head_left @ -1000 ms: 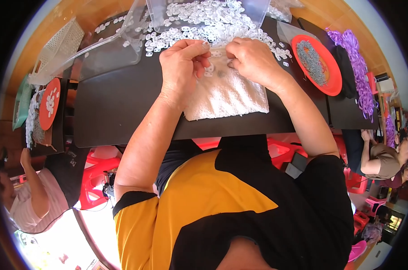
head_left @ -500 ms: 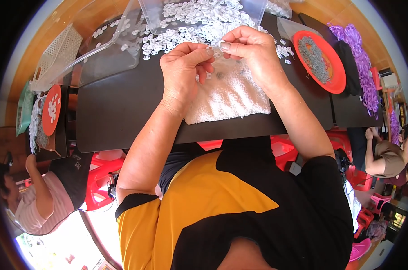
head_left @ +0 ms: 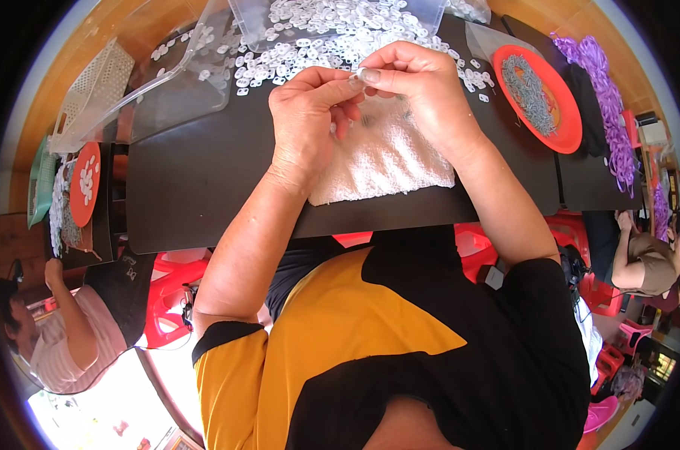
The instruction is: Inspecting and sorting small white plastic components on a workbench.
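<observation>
My left hand (head_left: 310,105) and my right hand (head_left: 426,86) meet fingertip to fingertip above a white towel (head_left: 385,169). Between the right thumb and index finger is a small white plastic piece (head_left: 361,73), mostly covered by the fingers. The left thumb and index finger are pinched right beside it; what they grip is too small to make out. Another bit of white shows by the lower curled fingers of the left hand. Just beyond both hands spreads a heap of small white two-holed plastic pieces (head_left: 287,61).
A clear plastic bin (head_left: 242,22) full of such pieces stands behind the heap. Left lies a clear lid (head_left: 171,112); right, a red plate (head_left: 569,135) of thin grey metal pins and purple ribbon (head_left: 610,112). Other people sit at both sides.
My hands have drawn closer together, and the white piece in the right fingers now meets the left fingertips. The view has shifted slightly.
</observation>
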`<state>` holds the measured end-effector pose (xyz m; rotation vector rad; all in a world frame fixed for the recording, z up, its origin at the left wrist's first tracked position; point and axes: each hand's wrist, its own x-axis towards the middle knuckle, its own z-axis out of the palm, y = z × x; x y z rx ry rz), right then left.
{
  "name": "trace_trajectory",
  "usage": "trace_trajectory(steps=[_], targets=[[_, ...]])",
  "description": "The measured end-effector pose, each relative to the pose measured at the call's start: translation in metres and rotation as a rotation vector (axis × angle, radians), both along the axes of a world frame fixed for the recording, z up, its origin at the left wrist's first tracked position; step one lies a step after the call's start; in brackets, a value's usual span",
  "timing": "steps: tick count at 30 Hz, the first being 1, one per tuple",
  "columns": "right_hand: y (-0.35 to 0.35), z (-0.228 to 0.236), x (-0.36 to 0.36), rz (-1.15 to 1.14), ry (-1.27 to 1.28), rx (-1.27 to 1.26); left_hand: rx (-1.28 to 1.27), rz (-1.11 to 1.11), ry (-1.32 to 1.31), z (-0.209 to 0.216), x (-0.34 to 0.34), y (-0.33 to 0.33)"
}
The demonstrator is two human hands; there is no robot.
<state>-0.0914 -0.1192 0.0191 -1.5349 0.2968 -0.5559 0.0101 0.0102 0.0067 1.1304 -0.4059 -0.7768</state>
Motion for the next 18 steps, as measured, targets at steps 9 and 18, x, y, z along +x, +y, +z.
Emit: trace_trajectory(steps=[9, 18], targets=[[-0.014, 0.0, -0.008, 0.075, 0.003, 0.066, -0.071, -0.059, -0.083, 0.003, -0.005, 0.0], [-0.022, 0.004, -0.012, 0.216, 0.019, 0.124, -0.078, -0.17, -0.19, 0.006, -0.008, 0.002]])
